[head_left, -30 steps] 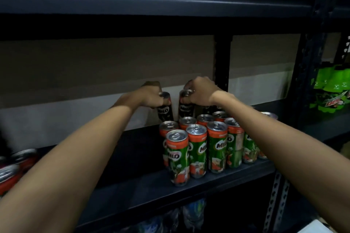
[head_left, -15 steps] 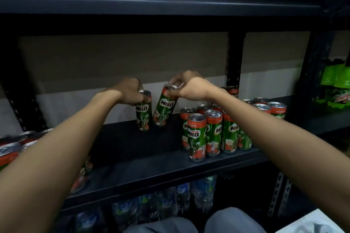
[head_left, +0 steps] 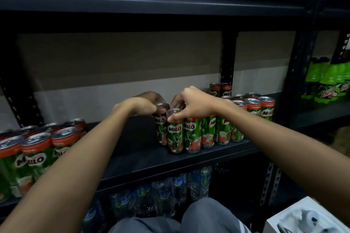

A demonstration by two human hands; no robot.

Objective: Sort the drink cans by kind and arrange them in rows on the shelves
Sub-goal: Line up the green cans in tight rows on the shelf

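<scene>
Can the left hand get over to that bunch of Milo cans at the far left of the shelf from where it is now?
Probably yes. The left hand grips the top of a Milo can in the middle group, so it must let go first. Bare shelf lies between it and the far-left cans, with nothing standing in the way.

The one camera sits on my head, close to the dark metal shelving unit [head_left: 170, 159], facing forward and slightly down at its middle shelf. Both my forearms reach in from the bottom corners, and my grey-trousered knee [head_left: 198, 219] fills the bottom edge.
</scene>
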